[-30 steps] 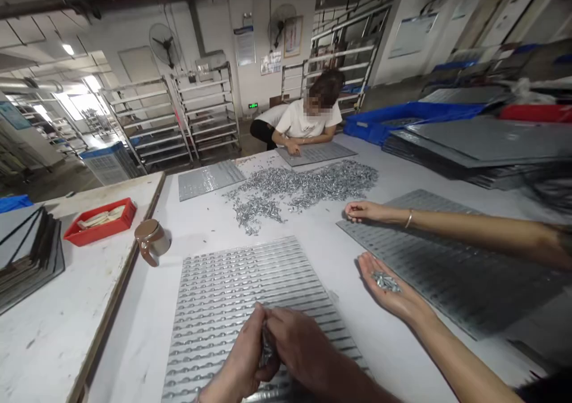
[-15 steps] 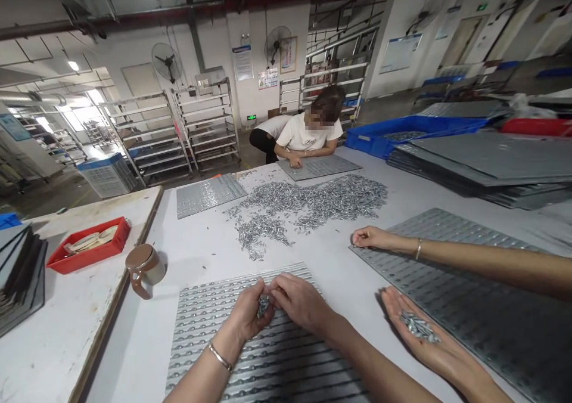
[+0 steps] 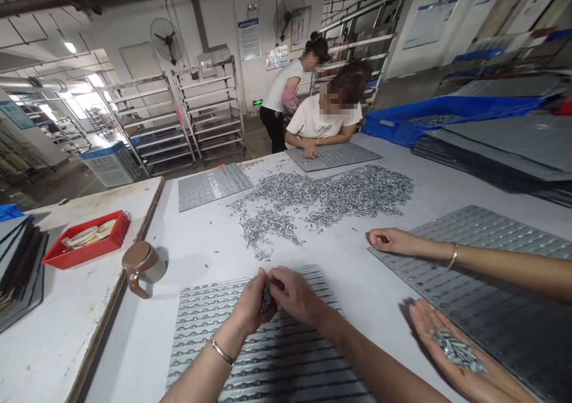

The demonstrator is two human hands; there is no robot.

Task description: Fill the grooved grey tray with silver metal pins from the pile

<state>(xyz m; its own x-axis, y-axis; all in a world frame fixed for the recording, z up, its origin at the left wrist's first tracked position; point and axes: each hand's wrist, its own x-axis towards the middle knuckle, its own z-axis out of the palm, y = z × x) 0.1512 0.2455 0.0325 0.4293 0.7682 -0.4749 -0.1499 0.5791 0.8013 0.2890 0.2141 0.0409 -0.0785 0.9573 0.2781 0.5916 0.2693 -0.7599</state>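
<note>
Left hand (image 3: 250, 304) is being kept curled, its fingers closed around a small bunch of silvery metal pins (image 3: 267, 300), directly above the near ribbed grey metal tray (image 3: 250, 355). Touching it, the right hand (image 3: 295, 295) is being held with fingertips pinched together at the same bunch, over the tray's far edge. Left of the tray, a brown mug (image 3: 142, 266) is lying on its side, and farther left a red plastic bin (image 3: 87, 245) is resting on the neighbouring bench. Beyond the tray, a loose heap of silvery pins (image 3: 326, 197) is spread across the white table (image 3: 201, 242). Right of the tray, a co-worker's open palm (image 3: 451, 349) is cupping more pins.
</note>
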